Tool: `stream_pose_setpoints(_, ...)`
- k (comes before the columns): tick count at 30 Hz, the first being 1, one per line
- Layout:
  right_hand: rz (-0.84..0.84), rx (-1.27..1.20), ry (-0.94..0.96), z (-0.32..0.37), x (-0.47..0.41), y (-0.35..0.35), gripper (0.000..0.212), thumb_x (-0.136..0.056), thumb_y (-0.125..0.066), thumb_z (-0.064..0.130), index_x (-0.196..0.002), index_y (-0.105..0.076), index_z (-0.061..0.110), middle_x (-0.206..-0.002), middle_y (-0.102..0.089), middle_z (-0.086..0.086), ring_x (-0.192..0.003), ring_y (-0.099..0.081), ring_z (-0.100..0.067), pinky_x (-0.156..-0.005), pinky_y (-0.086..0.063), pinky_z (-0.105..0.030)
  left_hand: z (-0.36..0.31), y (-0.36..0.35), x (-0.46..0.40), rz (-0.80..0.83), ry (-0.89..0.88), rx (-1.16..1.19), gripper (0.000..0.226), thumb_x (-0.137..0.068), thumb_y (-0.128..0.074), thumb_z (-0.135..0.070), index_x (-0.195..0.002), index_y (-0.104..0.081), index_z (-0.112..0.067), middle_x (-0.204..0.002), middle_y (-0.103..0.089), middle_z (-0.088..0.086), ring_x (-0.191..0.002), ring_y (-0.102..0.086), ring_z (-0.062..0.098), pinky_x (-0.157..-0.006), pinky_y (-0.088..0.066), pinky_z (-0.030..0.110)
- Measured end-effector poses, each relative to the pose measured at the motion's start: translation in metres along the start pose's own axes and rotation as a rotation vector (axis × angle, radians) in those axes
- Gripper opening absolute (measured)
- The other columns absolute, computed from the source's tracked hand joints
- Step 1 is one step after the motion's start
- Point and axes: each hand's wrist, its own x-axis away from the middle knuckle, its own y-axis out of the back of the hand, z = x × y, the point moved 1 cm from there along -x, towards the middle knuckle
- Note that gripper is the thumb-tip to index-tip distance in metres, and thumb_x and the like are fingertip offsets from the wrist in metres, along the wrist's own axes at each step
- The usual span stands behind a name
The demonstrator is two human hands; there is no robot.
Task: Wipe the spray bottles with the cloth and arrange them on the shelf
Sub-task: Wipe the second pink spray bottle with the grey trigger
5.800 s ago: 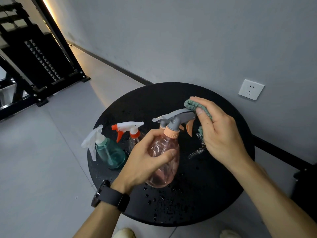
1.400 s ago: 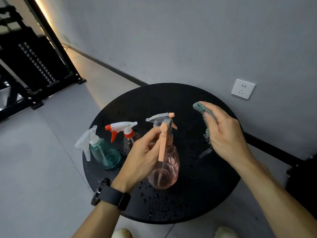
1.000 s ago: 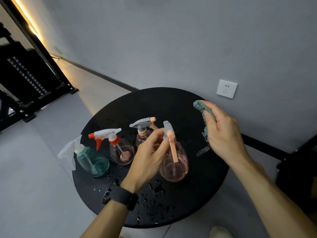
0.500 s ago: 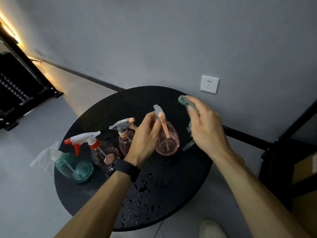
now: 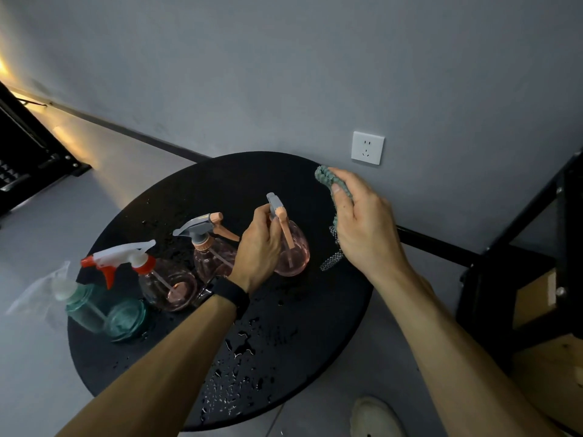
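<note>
A round black table (image 5: 195, 197) fills the middle of the frame, with water drops (image 5: 243, 367) on its near side. Four spray bottles stand on it in a row from lower left to the middle.

The left hand (image 5: 257, 247) is curled around the neck of the pink bottle (image 5: 291, 247), just under its gray and orange sprayer. The hand hides the bottle's left side, so I cannot tell if its bottom rests on the table or hangs just above it.

The right hand (image 5: 362, 222) is right of that bottle, not touching it. Its fingers and thumb pinch a green cloth (image 5: 331, 184). Most of the cloth is tucked behind the hand. Only the bumpy top and a netted bit at the bottom peek out.

Just left of the left hand stands a second pink bottle (image 5: 211, 253). The wrist with a black watch (image 5: 233, 294) covers part of it. Next comes a clear bottle (image 5: 167, 285) with a white and red sprayer. At the lower left edge is a green bottle (image 5: 104, 313). Its pale sprayer is blurry.

A white socket (image 5: 367, 148) sits on the gray wall. A black shelf (image 5: 536, 279) is cut off at the right edge. A shoe (image 5: 375, 417) shows at the bottom.
</note>
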Motion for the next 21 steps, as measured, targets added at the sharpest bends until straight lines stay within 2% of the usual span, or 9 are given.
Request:
stream_pose_setpoints(3, 0.006, -0.005, -0.003, 0.0, 0.0, -0.001, 0.032, -0.103, -0.042, 0.014, -0.131, -0.058, 0.009, -0.112, -0.067, -0.003, -0.091, -0.054, -0.002, -0.075, -0.033, 0.005, 0.005, -0.002, -0.007, -0.026, -0.003, -0.004, 0.034, -0.105, -0.034, -0.035, -0.126, -0.043, -0.009, -0.096, -0.064, 0.004, -0.082, -0.065, 0.018, -0.06, -0.051, 0.02)
stream_pose_setpoints(6, 0.009, -0.011, -0.003, -0.001, -0.001, -0.003, 0.032, -0.103, -0.042, 0.014, -0.13, -0.058, 0.009, -0.108, -0.067, -0.001, -0.088, -0.054, 0.0, -0.074, -0.034, 0.005, 0.005, -0.003, -0.01, -0.031, 0.0, 0.004, 0.03, -0.106, -0.035, -0.033, -0.124, -0.043, -0.01, -0.092, -0.061, -0.002, -0.077, -0.062, 0.01, -0.058, -0.049, 0.014)
stream_pose_setpoints(13, 0.018, -0.01, 0.004, 0.001, -0.001, -0.008, 0.031, -0.103, -0.043, 0.013, -0.13, -0.058, 0.008, -0.12, -0.065, -0.003, -0.099, -0.052, -0.002, -0.077, -0.03, 0.007, 0.016, -0.006, -0.014, -0.021, -0.016, -0.045, 0.031, -0.106, -0.034, -0.03, -0.126, -0.043, -0.008, -0.098, -0.062, 0.004, -0.079, -0.061, 0.012, -0.062, -0.047, 0.018)
stream_pose_setpoints(16, 0.027, -0.011, 0.001, 0.001, -0.001, -0.009, 0.031, -0.103, -0.043, 0.013, -0.129, -0.058, 0.009, -0.11, -0.066, -0.003, -0.09, -0.054, -0.005, -0.072, -0.033, 0.005, 0.017, -0.007, -0.014, -0.002, -0.014, -0.054, 0.032, -0.106, -0.034, -0.03, -0.129, -0.042, -0.01, -0.099, -0.06, -0.001, -0.085, -0.062, 0.013, -0.07, -0.051, 0.024)
stream_pose_setpoints(18, 0.033, -0.009, -0.002, 0.001, -0.001, -0.01, 0.031, -0.103, -0.043, 0.013, -0.13, -0.059, 0.009, -0.099, -0.064, -0.002, -0.081, -0.051, -0.006, -0.067, -0.033, 0.003, 0.017, -0.008, -0.013, -0.009, -0.027, -0.054, 0.031, -0.106, -0.035, -0.029, -0.129, -0.042, -0.01, -0.095, -0.058, -0.006, -0.082, -0.06, 0.01, -0.07, -0.05, 0.021)
stream_pose_setpoints(20, 0.035, -0.003, 0.003, 0.001, -0.001, -0.011, 0.032, -0.103, -0.043, 0.013, -0.13, -0.059, 0.009, -0.105, -0.067, -0.005, -0.084, -0.052, -0.006, -0.068, -0.033, 0.003, 0.017, -0.008, -0.013, -0.013, -0.032, -0.056, 0.032, -0.105, -0.036, -0.03, -0.129, -0.043, -0.01, -0.094, -0.058, -0.007, -0.083, -0.06, 0.009, -0.07, -0.049, 0.021)
stream_pose_setpoints(21, 0.036, 0.002, 0.005, 0.001, -0.001, -0.011, 0.032, -0.103, -0.043, 0.013, -0.13, -0.059, 0.009, -0.11, -0.067, -0.007, -0.086, -0.053, -0.006, -0.069, -0.033, 0.004, 0.017, -0.008, -0.014, -0.015, -0.035, -0.061, 0.032, -0.105, -0.037, -0.031, -0.129, -0.043, -0.01, -0.096, -0.059, -0.004, -0.085, -0.061, 0.012, -0.073, -0.051, 0.027)
